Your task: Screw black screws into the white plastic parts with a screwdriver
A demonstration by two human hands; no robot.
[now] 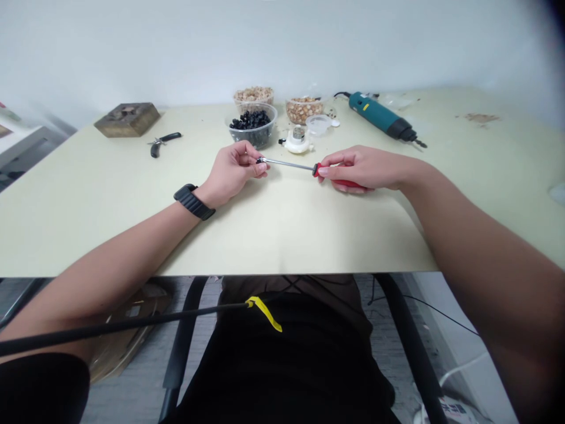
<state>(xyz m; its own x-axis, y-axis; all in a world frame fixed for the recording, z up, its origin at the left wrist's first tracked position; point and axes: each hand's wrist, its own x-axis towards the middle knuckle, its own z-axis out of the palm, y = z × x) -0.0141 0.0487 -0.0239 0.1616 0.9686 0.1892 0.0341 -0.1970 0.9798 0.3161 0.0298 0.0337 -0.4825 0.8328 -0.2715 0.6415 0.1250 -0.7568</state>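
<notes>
My right hand (353,168) is closed round the red handle of a screwdriver (289,164), whose metal shaft points left. At the shaft's tip, my left hand (241,162) pinches a small black piece (259,160), mostly covered by the fingers; its kind I cannot make out. Tip and piece appear to touch. Just behind the left hand stands a clear bowl of small black parts (251,121). A white round part with a metal cylinder on top (298,140) lies beyond the shaft.
Behind are a tub of pale pieces (253,94), a tub of tan pieces (304,110) and a small clear cup (318,124). A green rotary tool (379,116) lies at the right rear. Pliers (163,143) and a dark block (128,120) are on the left.
</notes>
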